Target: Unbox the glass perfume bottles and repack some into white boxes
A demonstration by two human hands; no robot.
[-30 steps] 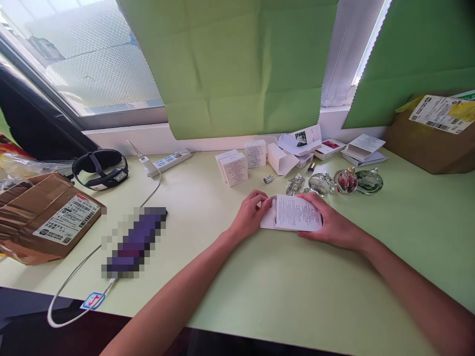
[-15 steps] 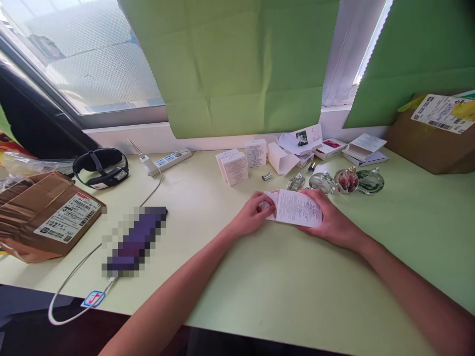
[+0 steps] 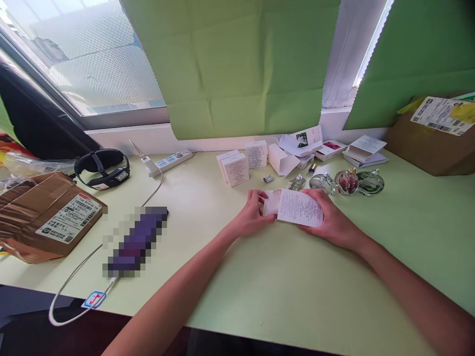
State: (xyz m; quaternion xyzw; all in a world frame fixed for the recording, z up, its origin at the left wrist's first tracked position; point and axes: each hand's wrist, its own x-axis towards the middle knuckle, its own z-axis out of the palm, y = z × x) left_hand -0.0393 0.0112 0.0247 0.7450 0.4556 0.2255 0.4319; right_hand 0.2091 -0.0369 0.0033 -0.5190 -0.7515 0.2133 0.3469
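While held, box (image 3: 299, 207) mid-table

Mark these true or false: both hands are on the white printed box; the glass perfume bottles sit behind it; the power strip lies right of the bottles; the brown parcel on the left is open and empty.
1. Both the left hand and the right hand hold the white printed box. True.
2. The glass perfume bottles stand just behind the box. True.
3. The power strip lies right of the bottles. False: it lies far to their left, by the window.
4. The brown parcel is open and empty. False: it is closed, its label on top.
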